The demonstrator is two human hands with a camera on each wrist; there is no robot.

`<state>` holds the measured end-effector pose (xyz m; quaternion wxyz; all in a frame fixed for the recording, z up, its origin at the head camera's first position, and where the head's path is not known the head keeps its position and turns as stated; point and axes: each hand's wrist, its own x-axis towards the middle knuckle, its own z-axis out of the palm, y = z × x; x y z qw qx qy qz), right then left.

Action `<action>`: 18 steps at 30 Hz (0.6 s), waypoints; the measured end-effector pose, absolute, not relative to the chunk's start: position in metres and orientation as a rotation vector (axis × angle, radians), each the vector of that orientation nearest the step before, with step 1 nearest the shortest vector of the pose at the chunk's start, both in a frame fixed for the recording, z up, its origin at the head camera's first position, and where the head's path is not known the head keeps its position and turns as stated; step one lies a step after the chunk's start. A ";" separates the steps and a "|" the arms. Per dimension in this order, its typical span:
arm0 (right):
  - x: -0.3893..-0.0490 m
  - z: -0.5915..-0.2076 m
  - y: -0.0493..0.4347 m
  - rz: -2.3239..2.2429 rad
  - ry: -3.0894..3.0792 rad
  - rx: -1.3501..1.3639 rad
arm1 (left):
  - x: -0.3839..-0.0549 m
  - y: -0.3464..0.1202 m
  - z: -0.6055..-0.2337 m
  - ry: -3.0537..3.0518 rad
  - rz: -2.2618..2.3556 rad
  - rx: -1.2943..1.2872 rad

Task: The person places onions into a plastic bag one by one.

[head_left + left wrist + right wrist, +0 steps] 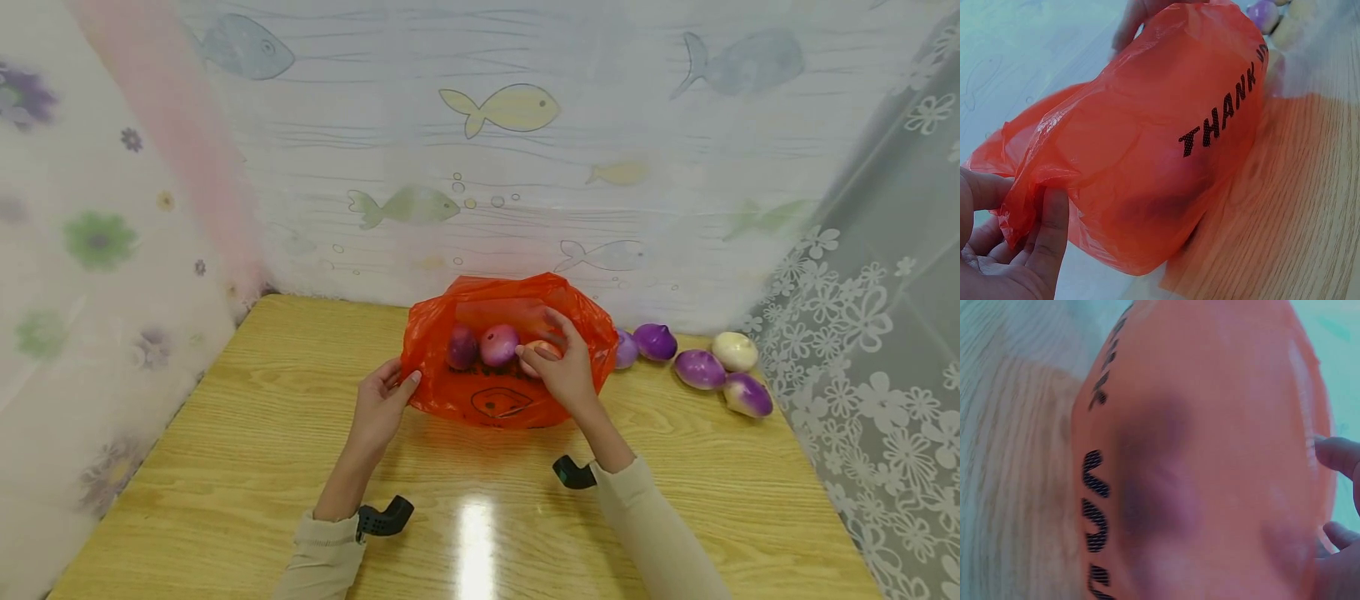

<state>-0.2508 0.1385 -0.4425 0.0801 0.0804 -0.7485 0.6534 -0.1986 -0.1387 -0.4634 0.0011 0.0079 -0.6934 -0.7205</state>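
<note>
A red plastic bag (442,396) with black print lies on the table with its mouth towards me. Inside sit a dark purple round vegetable (462,347), a pinkish-purple one (498,345) and a paler one (551,348), shaped like onions or turnips. At the bag's left edge my left hand (381,404) pinches the film between thumb and fingers, also plain in the left wrist view. My right hand (568,367) is at the mouth's right side, thumb and fingers spread, over the paler vegetable and partly hiding it. Whether it touches that vegetable I cannot tell.
Right of the bag, several similar vegetables lie near the table's back right: purple ones (699,368) and a whitish one (735,352). The wooden table (247,467) meets a fish-print curtain (337,267) at the back. Black wrist cameras (386,517) jut from both cuffs.
</note>
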 end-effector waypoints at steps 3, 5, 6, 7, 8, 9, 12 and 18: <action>-0.245 -0.436 0.139 1.971 -2.220 0.274 | -0.198 -0.139 -0.463 -2.178 -2.257 0.018; -0.242 -0.432 0.139 1.996 -2.197 0.300 | -0.198 -0.139 -0.463 -2.175 -2.257 0.013; -0.241 -0.430 0.140 2.007 -2.187 0.316 | -0.198 -0.139 -0.463 -2.175 -2.256 0.011; -0.239 -0.428 0.140 2.015 -2.176 0.330 | -0.198 -0.139 -0.463 -2.173 -2.257 0.009; -0.237 -0.426 0.141 2.027 -2.163 0.344 | -0.198 -0.139 -0.463 -2.171 -2.258 0.007; -0.235 -0.423 0.142 2.030 -2.156 0.358 | -0.198 -0.139 -0.464 -2.168 -2.260 0.006; -0.229 -0.415 0.145 2.008 -2.147 0.394 | -0.198 -0.139 -0.464 -2.162 -2.264 0.002; -0.217 -0.399 0.156 1.916 -2.127 0.449 | -0.198 -0.140 -0.463 -2.168 -2.265 -0.004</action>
